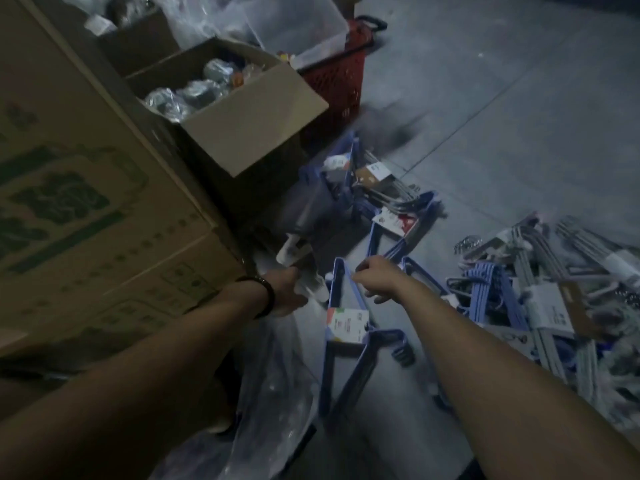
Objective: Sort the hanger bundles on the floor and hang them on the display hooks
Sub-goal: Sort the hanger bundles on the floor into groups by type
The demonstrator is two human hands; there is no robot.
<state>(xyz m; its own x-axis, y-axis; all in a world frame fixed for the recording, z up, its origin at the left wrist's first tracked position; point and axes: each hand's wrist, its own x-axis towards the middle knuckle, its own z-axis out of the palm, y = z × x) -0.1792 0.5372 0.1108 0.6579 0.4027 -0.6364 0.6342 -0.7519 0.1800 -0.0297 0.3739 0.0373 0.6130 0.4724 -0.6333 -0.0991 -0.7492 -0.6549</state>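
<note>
Several hanger bundles lie on the grey floor. A blue hanger bundle (346, 327) with a white label stands tilted in front of me, and my right hand (375, 277) grips its upper bar. My left hand (289, 289) holds a blurred grey and white bundle (304, 237) that reaches up beside the cardboard boxes. More blue bundles (394, 223) lie behind them. To the right sits a heap of grey, lilac and blue hanger bundles (540, 292). No display hooks are in view.
A large printed cardboard box (86, 202) fills the left. Behind it stands an open carton (242, 109) of wrapped goods and a red basket (341, 84). Crumpled clear plastic wrap (277, 393) lies under my left arm. Bare grey floor (519, 98) stretches at the upper right.
</note>
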